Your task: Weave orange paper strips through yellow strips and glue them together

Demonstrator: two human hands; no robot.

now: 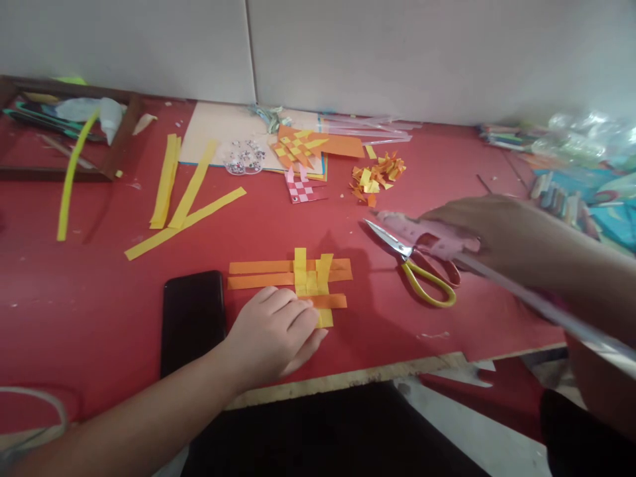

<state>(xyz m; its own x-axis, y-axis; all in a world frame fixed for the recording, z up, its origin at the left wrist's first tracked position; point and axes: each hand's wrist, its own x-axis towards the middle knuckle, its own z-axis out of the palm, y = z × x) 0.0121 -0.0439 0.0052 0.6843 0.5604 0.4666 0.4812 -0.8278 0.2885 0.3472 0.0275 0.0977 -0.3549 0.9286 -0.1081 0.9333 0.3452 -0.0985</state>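
A small weave of orange and yellow paper strips [311, 283] lies flat on the red table. My left hand [278, 328] is closed over its lower left part, fingertips on the lowest orange strip [335, 301]; what lies under the fingers is hidden. To the right, my right hand [467, 222] grips a pink hot glue gun [422, 235] with its nozzle towards the left. A long, translucent glue stick [527, 298] runs from the gun's back end. Below the gun, on the table, lie scissors [427, 285] with yellow and red handles, partly covered by it.
A black phone [193, 318] lies left of my left hand. Yellow paper strips [193, 218] lie farther back, near a wooden tray [119, 142]. Along the back are a woven orange paper fish [298, 147], a pink checked one [301, 189], paper scraps [372, 177] and clear glue sticks [372, 126].
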